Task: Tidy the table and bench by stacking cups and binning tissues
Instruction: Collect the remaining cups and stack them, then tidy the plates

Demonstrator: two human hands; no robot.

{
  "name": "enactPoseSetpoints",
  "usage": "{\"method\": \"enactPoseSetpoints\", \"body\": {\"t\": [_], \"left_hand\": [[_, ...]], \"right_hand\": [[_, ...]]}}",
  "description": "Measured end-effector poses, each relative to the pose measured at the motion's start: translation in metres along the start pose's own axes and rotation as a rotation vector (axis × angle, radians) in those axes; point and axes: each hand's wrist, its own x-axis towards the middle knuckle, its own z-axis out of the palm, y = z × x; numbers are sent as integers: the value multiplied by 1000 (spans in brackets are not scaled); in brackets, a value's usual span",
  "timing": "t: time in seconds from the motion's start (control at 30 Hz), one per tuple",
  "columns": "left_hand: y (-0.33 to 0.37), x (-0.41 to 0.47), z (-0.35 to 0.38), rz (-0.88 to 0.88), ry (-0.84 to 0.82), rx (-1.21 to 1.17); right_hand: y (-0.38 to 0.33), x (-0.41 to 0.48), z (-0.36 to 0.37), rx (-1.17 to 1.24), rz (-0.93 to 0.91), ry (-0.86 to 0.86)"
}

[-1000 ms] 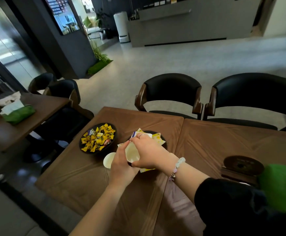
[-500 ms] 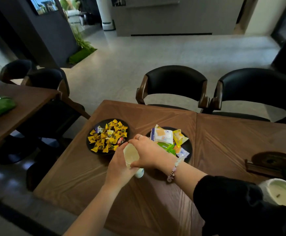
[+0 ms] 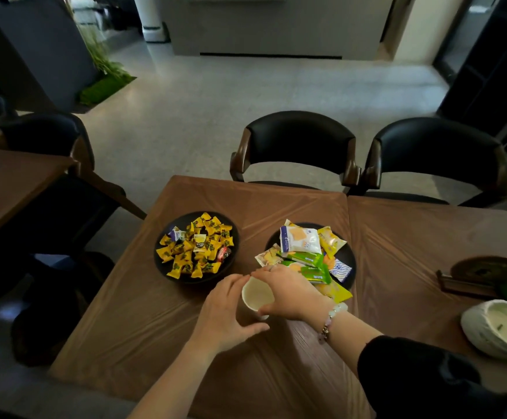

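With our left hand (image 3: 225, 316) and right hand (image 3: 288, 294) both curled round the white paper cup (image 3: 256, 294), we risk crushing its thin wall or bumping the snack plate (image 3: 347, 254) just beside it.

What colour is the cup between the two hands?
The cup is plain cream-white, without pattern; the head view shows it best.
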Motion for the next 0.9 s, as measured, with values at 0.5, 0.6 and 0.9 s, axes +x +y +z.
{"method": "enactPoseSetpoints", "body": {"t": [0.5, 0.6, 0.9], "left_hand": [[-28, -2, 19, -11, -118, -3], [-27, -7, 17, -40, -96, -9], [-26, -7, 7, -154, -34, 12]], "right_hand": [[0, 17, 11, -5, 71, -13], [0, 21, 14, 58, 73, 11], [-12, 47, 17, 94, 15, 41]]}}
